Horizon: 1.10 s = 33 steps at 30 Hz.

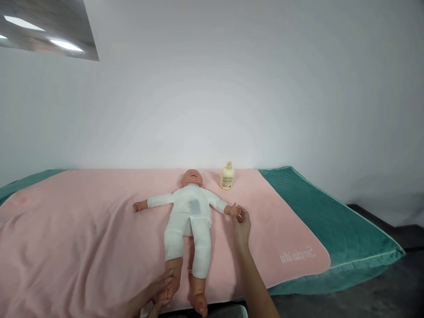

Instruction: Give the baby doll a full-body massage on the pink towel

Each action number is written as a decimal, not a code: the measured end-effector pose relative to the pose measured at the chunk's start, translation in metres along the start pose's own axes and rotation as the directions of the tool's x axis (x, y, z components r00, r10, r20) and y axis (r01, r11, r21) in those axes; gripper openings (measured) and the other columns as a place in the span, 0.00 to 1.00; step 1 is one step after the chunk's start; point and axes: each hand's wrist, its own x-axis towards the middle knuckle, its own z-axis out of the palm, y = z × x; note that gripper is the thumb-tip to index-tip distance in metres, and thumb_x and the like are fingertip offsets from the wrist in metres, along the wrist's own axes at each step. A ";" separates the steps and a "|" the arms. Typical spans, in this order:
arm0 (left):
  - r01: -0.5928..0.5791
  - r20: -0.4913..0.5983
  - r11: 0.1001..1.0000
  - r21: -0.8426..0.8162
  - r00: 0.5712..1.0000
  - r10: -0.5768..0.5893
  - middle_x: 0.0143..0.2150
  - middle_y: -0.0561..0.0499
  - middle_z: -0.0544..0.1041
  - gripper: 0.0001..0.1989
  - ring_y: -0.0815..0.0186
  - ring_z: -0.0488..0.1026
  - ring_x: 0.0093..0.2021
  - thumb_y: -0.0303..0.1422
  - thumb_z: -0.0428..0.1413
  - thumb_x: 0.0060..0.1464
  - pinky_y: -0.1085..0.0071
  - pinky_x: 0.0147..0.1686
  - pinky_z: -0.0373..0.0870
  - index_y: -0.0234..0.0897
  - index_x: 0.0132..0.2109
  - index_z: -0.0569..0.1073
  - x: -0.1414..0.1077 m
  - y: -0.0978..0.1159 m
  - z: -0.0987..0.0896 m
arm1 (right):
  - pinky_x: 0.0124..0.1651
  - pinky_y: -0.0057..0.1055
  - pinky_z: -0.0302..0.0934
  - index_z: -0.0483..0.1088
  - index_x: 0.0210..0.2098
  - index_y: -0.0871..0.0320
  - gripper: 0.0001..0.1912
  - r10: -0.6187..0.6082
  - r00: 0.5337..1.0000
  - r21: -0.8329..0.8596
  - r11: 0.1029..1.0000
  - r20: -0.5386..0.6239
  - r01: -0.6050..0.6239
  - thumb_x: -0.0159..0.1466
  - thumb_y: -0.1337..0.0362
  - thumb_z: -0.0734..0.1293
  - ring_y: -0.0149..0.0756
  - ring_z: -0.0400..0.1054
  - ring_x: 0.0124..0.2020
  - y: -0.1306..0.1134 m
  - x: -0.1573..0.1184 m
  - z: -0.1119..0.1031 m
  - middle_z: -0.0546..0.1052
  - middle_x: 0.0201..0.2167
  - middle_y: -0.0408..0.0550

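A baby doll (180, 204) in a white cloth suit lies on its back on a pink blanket (109, 247), its head toward the wall and its arms spread. My right hand (243, 224) has its fingers closed around the doll's hand (236, 208) on the right side. Down at the near edge, my left hand (154, 291) is wrapped about the doll's foot (171, 285) on the left side; part of that hand is hidden by the foot. A cream pump bottle (227, 177) stands upright to the right of the doll's head.
Under the pink blanket lies a green cover (318, 221), showing at both sides. A white wall (212, 88) rises directly behind. At the upper left hangs a mirror-like panel (49, 37) reflecting lights. Part of a pale container (233, 311) shows below the near edge.
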 end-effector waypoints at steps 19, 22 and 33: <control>0.010 -0.076 0.976 -0.219 0.997 -0.027 0.48 0.41 0.79 0.20 0.64 0.77 0.26 0.40 0.62 0.49 0.68 0.28 0.76 0.35 0.48 0.76 0.104 0.027 0.037 | 0.50 0.37 0.67 0.73 0.48 0.51 0.19 -0.406 0.666 -0.260 0.696 0.626 0.669 0.63 0.72 0.59 0.40 0.71 0.47 -0.032 -0.044 0.067 0.76 0.48 0.46; 0.019 -0.051 0.976 -0.216 0.998 -0.030 0.45 0.42 0.80 0.20 0.64 0.77 0.25 0.39 0.63 0.48 0.67 0.29 0.77 0.35 0.47 0.77 0.098 0.024 0.035 | 0.51 0.36 0.66 0.73 0.48 0.52 0.19 -0.405 0.693 -0.204 0.758 0.597 0.619 0.62 0.72 0.60 0.39 0.70 0.49 -0.032 -0.041 0.062 0.75 0.48 0.46; 0.015 -0.066 0.994 -0.110 0.998 -0.022 0.47 0.45 0.80 0.15 0.55 0.79 0.40 0.42 0.62 0.49 0.61 0.44 0.77 0.40 0.43 0.80 0.024 0.008 0.011 | 0.47 0.38 0.66 0.69 0.48 0.60 0.21 -0.106 0.982 -0.079 0.990 0.154 0.120 0.60 0.55 0.66 0.43 0.71 0.46 -0.014 0.003 0.021 0.76 0.46 0.54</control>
